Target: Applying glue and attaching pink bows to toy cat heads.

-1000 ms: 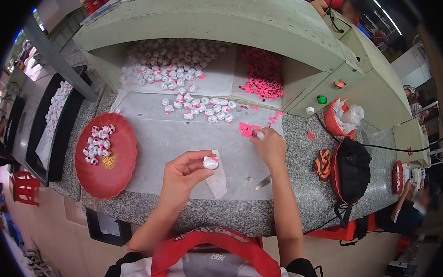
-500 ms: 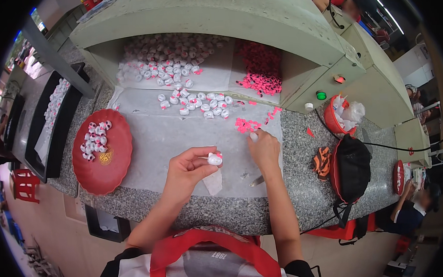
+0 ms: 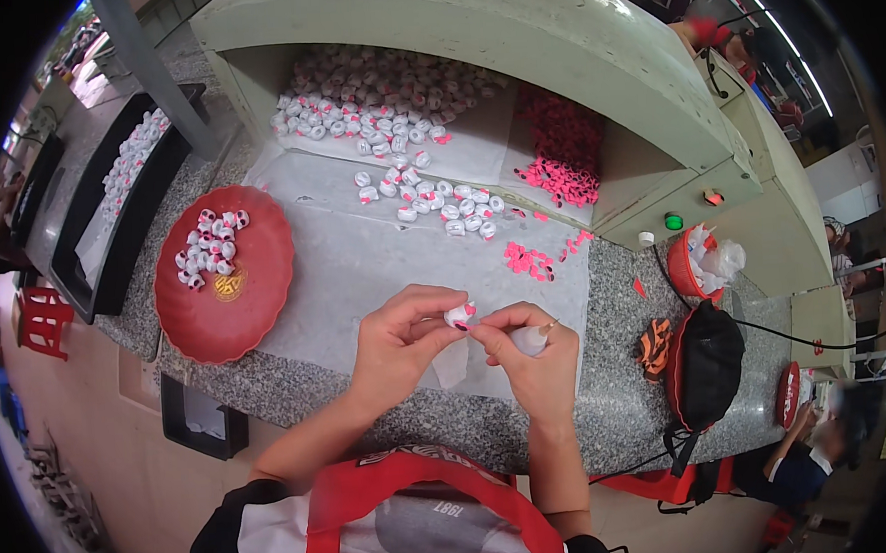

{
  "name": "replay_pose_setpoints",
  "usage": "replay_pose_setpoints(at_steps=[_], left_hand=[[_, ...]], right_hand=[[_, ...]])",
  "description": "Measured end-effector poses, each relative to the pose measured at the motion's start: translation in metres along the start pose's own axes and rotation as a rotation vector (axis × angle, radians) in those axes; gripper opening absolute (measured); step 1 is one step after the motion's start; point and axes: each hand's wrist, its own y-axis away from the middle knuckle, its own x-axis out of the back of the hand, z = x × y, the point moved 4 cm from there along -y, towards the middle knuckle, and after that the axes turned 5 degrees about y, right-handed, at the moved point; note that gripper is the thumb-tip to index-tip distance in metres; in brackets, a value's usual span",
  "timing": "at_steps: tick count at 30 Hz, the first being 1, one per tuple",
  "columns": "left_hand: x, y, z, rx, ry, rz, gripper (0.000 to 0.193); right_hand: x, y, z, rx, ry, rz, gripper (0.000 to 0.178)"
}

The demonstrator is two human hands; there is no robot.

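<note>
My left hand point(image 3: 396, 344) pinches a small rounded white piece with pink parts point(image 3: 459, 316) between thumb and fingers. Thumb and forefinger of my right hand point(image 3: 546, 371) meet at its lower edge, by a small pink-and-dark bit point(image 3: 463, 326). Tucked in the curled right fingers is a small translucent white bottle point(image 3: 531, 341). Beyond my hands lie loose flat pink pieces point(image 3: 529, 261) and a group of similar white pieces point(image 3: 465, 210) on white sheeting point(image 3: 342, 252). A scalloped red plate point(image 3: 276, 295) at the left holds several finished-looking white pieces with pink and dark spots.
A pale green booth point(image 3: 430, 22) shelters heaps of white and pink pieces. At right are a red tub of crumpled plastic point(image 3: 681, 272), a striped orange-black cloth point(image 3: 655, 347) and a black bag point(image 3: 708, 358). A long black tray point(image 3: 88, 285) stands far left. Co-workers sit around.
My right hand has come back from the loose pink pieces to the white piece, bottle still in its fingers. My left hand keeps its pinch. The whole view has shifted and tilted.
</note>
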Motion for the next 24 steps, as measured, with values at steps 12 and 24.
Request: replay_pose_setpoints(at_steps=[12,24], left_hand=[[-0.021,0.000,0.000,0.083,0.090,-0.054,0.028],[-0.013,0.004,-0.017,0.192,0.050,0.001,0.027]], right_hand=[[0.016,0.006,0.007,0.124,-0.049,-0.002,0.018],[0.011,0.003,0.032,0.070,-0.117,-0.013,0.015]])
